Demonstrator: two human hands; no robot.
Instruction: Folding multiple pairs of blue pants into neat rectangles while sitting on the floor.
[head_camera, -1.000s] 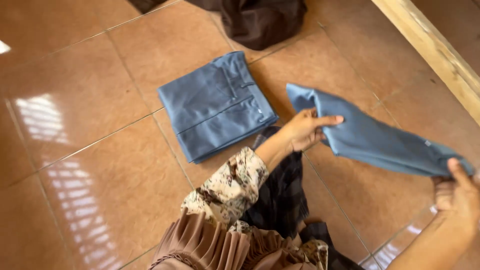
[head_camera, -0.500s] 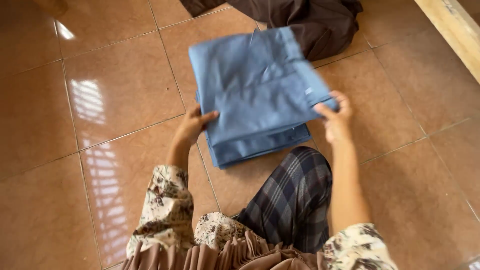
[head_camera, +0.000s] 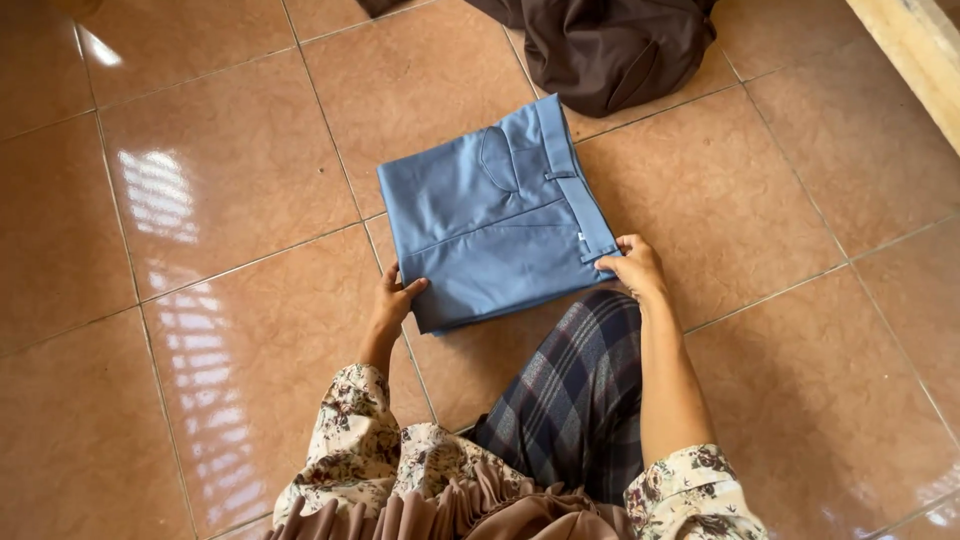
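Tiled floor (head_camera: 230, 130), glossy terracotta, was seen filling the view, with window glare on its left side. Folded blue trousers (head_camera: 495, 220) were laid flat on it, squared into a stack, waistband and belt loops along the right edge. A dark brown heap of cloth (head_camera: 610, 50) was noted just beyond the far edge of the stack, slightly apart from it. A pale wooden beam (head_camera: 915, 50) was seen at the upper right corner. A plaid-clad knee (head_camera: 580, 390) was placed directly below the stack.

Left hand (head_camera: 392, 300) was set against the stack's near left corner, fingers curled loosely on the edge, thumb on top. Right hand (head_camera: 632, 266) was pressed at the near right corner by the waistband, fingers bent, the edge lightly pinched; how firmly could not be told.

Compared with half a second earlier, the upper layer had been lowered and the waistband side turned up. A second before, one piece was stretched out to the right.
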